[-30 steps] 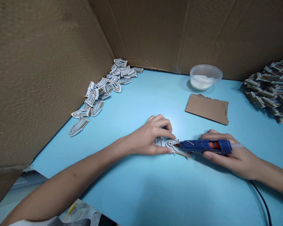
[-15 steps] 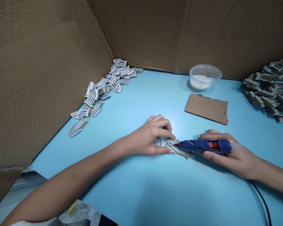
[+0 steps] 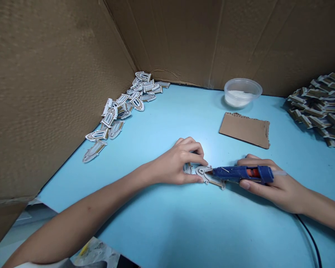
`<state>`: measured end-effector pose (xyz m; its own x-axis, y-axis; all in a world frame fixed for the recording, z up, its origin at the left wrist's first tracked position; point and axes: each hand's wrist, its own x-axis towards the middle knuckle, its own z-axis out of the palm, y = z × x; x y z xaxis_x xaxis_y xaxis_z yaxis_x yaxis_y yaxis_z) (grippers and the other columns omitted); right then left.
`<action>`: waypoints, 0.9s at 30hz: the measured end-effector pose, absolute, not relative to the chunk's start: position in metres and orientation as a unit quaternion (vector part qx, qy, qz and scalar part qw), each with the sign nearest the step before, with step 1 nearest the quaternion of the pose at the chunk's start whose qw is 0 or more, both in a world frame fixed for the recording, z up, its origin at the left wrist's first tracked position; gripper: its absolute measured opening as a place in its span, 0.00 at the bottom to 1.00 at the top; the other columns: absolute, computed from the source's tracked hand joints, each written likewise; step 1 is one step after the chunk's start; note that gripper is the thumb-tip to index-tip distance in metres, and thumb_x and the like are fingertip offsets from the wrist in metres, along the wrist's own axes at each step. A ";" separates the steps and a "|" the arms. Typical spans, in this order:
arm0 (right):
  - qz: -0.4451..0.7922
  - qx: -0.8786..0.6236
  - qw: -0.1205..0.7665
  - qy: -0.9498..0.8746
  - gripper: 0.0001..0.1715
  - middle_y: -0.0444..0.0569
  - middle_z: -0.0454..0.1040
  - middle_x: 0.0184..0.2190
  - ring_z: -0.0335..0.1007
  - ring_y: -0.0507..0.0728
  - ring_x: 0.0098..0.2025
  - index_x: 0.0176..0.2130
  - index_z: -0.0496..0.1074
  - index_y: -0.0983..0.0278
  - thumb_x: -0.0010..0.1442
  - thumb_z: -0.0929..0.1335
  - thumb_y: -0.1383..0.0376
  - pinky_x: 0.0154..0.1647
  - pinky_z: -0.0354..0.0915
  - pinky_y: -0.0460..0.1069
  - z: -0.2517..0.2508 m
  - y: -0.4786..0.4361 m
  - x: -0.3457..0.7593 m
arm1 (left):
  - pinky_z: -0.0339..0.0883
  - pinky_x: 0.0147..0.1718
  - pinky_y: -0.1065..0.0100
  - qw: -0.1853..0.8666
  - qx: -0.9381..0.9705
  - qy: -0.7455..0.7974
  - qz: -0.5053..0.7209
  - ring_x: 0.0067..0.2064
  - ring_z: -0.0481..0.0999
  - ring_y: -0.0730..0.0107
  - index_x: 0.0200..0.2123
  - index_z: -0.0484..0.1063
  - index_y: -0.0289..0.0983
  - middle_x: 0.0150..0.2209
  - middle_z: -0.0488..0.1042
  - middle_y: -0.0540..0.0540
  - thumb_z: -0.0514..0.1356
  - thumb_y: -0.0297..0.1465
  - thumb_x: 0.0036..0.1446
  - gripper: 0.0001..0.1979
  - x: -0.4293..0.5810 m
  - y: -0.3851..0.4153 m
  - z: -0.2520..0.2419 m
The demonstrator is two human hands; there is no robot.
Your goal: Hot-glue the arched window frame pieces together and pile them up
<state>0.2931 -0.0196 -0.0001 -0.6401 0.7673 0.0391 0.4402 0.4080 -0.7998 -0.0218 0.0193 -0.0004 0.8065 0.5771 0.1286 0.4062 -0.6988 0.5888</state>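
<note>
My left hand (image 3: 178, 163) pinches a white-and-brown arched laser-cut piece (image 3: 203, 173) at the middle of the blue table top, with fingers on its edges and part of it hidden under them. My right hand (image 3: 270, 185) grips a blue hot glue gun (image 3: 237, 174) with a pale glue stick at its rear. The gun's nozzle sits against the arched piece, between my two hands. A black cord (image 3: 309, 238) trails from the lower right.
A heap of similar arched window pieces (image 3: 120, 108) lies along the left cardboard wall (image 3: 53, 93). At the back stand a clear plastic tub (image 3: 242, 93) holding white material and a cardboard scrap (image 3: 244, 129). Brown-and-white strips (image 3: 318, 108) are piled at the right.
The view has drifted very slightly. My hands, the glue gun and the arched piece keep the same hold and position.
</note>
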 end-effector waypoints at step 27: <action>0.599 -0.409 0.319 -0.610 0.29 0.53 0.82 0.37 0.79 0.63 0.40 0.47 0.81 0.60 0.62 0.72 0.41 0.41 0.74 0.54 -0.014 -0.023 0.306 | 0.58 0.55 0.61 0.268 0.914 0.267 0.146 0.51 0.68 0.64 0.49 0.81 0.43 0.46 0.75 0.45 0.68 0.48 0.62 0.19 -0.017 0.017 -0.001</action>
